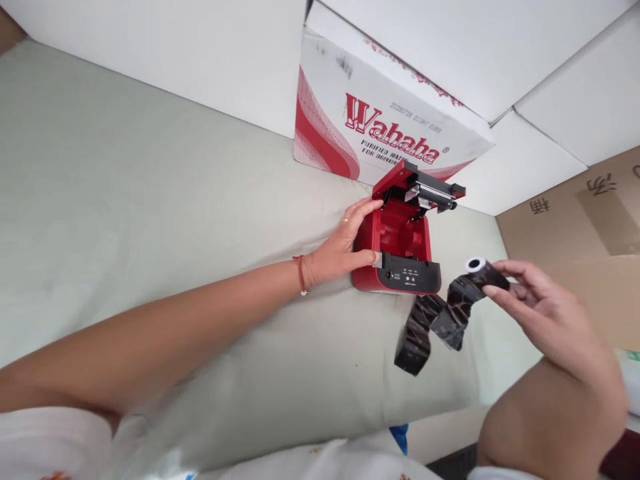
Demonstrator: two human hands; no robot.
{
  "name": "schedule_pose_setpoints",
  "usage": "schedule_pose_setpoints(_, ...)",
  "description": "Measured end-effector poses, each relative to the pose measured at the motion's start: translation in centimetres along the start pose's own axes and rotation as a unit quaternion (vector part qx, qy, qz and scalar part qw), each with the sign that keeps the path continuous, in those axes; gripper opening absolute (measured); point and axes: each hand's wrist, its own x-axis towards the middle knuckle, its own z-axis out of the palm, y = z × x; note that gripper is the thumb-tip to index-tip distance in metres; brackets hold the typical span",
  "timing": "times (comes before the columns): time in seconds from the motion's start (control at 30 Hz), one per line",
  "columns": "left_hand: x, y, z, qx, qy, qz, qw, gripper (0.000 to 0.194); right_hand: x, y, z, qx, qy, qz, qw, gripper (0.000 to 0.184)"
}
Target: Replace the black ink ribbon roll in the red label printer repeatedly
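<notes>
A red and black label printer (367,257) stands on the pale green cloth with its lid (420,187) raised, its red inner bay showing. My left hand (347,247) grips the printer's left side, thumb on the front corner beside the black button panel (410,275) and fingers along the left wall. To the printer's right, my right hand (535,300) pinches a small roll of black labels (487,275) with a white core facing the printer. From the roll a loose strip of black marbled labels (450,320) hangs in zigzag folds, down in front of the printer.
Behind the printer stands a white and red Wahaha water carton (340,113) against white boxes (200,53). Brown cardboard boxes (575,233) with handwriting are at the right. Pale green cloth (150,200) covers the surface. A small blue item (399,437) shows at the front edge.
</notes>
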Motion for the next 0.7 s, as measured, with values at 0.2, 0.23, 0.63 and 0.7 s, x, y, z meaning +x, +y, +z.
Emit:
schedule_pose_setpoints(0.2, -0.1, 0.2, 0.0, -0.010, -0.002, -0.008, 1.000, 0.092, -0.1, 6.3, 2.4, -0.100, -0.127, 0.077, 0.984, 0.061)
schedule_pose_setpoints(0.23, -0.1, 0.2, 0.0, -0.013, -0.002, -0.012, 1.000, 0.093, 0.0, 6.5, 3.0, -0.105, -0.122, 0.078, 0.984, 0.061)
schedule_pose_setpoints(0.63, 0.1, 0.5, 0.1, -0.009, -0.002, -0.018, 1.000, 0.093, 0.5, 1.9, 8.7, -0.061, -0.152, -0.061, 0.985, 0.041)
schedule_pose_setpoints(0.7, 0.1, 0.4, 0.1, -0.006, -0.002, -0.013, 1.000, 0.092, 0.4, 0.7, 7.6, -0.048, -0.192, -0.085, 0.977, 0.033)
